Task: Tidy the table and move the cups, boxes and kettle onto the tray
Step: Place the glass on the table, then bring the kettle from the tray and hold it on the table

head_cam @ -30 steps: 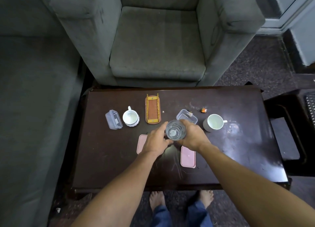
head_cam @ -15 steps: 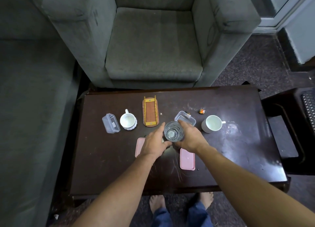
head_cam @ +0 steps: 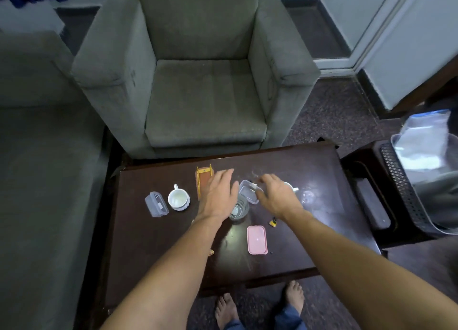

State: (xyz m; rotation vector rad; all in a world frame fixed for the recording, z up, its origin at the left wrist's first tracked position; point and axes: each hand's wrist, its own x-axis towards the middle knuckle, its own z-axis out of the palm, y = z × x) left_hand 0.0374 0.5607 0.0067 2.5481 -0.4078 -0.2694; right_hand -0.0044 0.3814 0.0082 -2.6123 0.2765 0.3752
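Note:
A clear glass [head_cam: 239, 209] stands on the dark table [head_cam: 153, 245], free of both hands. My left hand [head_cam: 219, 195] hovers open just left of it, partly over a small wooden tray [head_cam: 201, 180]. My right hand [head_cam: 276, 195] is spread open to the right, above a clear plastic box [head_cam: 247, 193] and hiding most of a white cup [head_cam: 291, 187]. Another white cup [head_cam: 178, 199] and a clear box [head_cam: 156, 204] sit at the left. A pink lid [head_cam: 257, 239] lies nearer me.
A grey armchair [head_cam: 198, 94] stands behind the table and a grey sofa [head_cam: 37, 180] to the left. A dark stool and a perforated bin [head_cam: 401, 193] with plastic bags stand at the right. Small scraps [head_cam: 273, 222] lie by my right wrist.
Both hands have let go of the glass, which now stands on the table. They opened and moved forward past it. The camera tilted up.

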